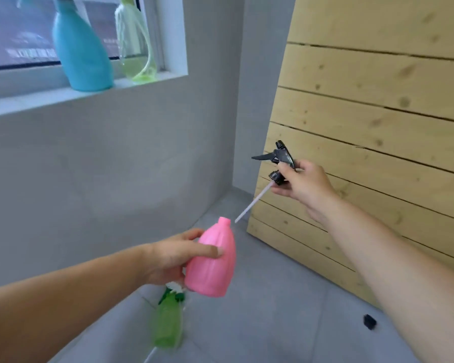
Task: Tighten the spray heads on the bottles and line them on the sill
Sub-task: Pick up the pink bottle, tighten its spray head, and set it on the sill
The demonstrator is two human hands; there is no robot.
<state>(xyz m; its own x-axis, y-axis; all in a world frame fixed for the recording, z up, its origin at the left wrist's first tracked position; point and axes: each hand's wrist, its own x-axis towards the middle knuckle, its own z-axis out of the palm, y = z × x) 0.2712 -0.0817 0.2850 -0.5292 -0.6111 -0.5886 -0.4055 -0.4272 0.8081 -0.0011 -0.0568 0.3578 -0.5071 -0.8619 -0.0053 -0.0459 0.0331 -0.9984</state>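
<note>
The left hand (176, 254) gripped the pink bottle (212, 260); the right hand (303, 184) pinched the black spray head (281, 158), its tube just beside the neck, not yet inserted.

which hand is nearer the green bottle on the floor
Left. The left hand, gripping the pink bottle, is just above the green spray bottle. The right hand, holding the black spray head, is higher and well off to the right.
</note>
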